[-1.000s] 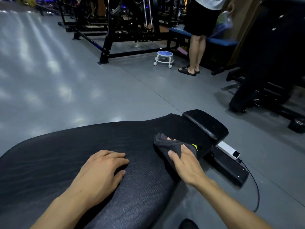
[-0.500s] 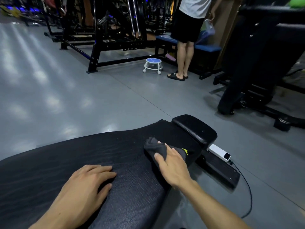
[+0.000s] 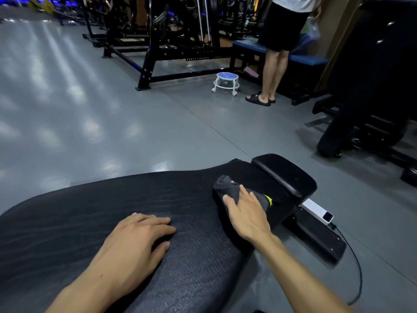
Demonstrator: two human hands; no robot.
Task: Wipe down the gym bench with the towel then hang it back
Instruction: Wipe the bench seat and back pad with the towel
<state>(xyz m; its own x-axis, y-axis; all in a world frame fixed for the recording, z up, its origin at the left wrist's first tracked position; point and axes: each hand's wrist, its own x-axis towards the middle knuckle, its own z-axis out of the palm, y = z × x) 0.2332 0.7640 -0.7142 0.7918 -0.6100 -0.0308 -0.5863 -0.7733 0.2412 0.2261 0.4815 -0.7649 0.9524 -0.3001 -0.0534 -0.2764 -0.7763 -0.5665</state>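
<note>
Your right hand (image 3: 247, 213) lies flat, fingers nearly straight, pressing the dark towel (image 3: 234, 190) onto the gym bench (image 3: 112, 199) near its far end, just short of the small black pad (image 3: 285, 175). Your left hand (image 3: 135, 240) rests open, palm down, on the bench nearer you, holding nothing. The towel's folds look bunched under your fingertips, though the dim light blurs them.

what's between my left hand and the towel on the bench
Only bare black bench pad separates the left hand from the towel in the head view.
</note>
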